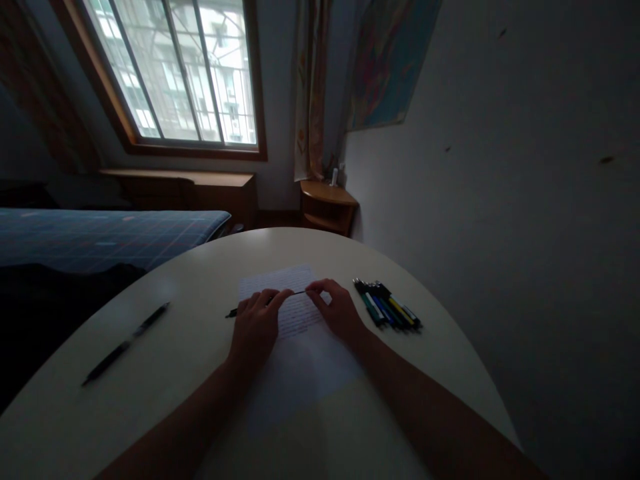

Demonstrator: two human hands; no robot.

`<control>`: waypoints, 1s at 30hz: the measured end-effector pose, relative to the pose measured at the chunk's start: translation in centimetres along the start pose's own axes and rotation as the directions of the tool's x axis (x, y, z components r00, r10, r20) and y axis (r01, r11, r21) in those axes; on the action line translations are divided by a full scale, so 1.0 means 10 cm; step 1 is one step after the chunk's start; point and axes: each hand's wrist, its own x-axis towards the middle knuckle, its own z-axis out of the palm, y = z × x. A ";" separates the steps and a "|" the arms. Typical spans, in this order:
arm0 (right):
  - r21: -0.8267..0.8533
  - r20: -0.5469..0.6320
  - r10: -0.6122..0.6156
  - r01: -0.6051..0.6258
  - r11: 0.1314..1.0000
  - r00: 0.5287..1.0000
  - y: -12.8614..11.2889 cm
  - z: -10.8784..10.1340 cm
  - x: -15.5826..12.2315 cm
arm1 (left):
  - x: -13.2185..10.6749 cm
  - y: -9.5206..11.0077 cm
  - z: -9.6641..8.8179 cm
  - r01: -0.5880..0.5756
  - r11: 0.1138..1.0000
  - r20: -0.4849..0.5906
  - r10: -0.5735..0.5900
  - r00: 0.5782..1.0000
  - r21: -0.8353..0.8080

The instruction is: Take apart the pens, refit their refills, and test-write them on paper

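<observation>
My left hand point(256, 327) is closed around a dark pen point(231, 313), whose end sticks out on the left side of the fingers. From the hand's other side a thin dark rod point(299, 292), which looks like a pen refill, runs across to my right hand point(334, 308). There the thumb and fingertips pinch its far end. Both hands are over a sheet of paper point(305, 373) with lines of handwriting on its upper part. How the rod meets the pen is hidden by the left fingers.
Right of the hands, several pens point(387, 307) with dark, blue, green and yellow parts lie side by side. Two dark pen-like pieces point(107, 361) lie end to end on the left of the round white table point(200, 273). A bed point(165, 233) stands beyond; a wall point(475, 233) rises at right.
</observation>
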 end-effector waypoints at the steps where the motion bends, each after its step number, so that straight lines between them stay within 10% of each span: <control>1: 0.001 -0.005 0.004 -0.004 1.000 1.000 0.00 0.00 0.00 | 0.00 0.00 0.00 0.006 1.000 -0.003 -0.005 1.000 0.006; 30: -0.353 0.054 0.216 -0.184 0.917 0.975 -0.01 -0.08 -0.02 | -0.01 -0.04 0.01 0.015 0.995 0.030 -0.018 0.999 0.095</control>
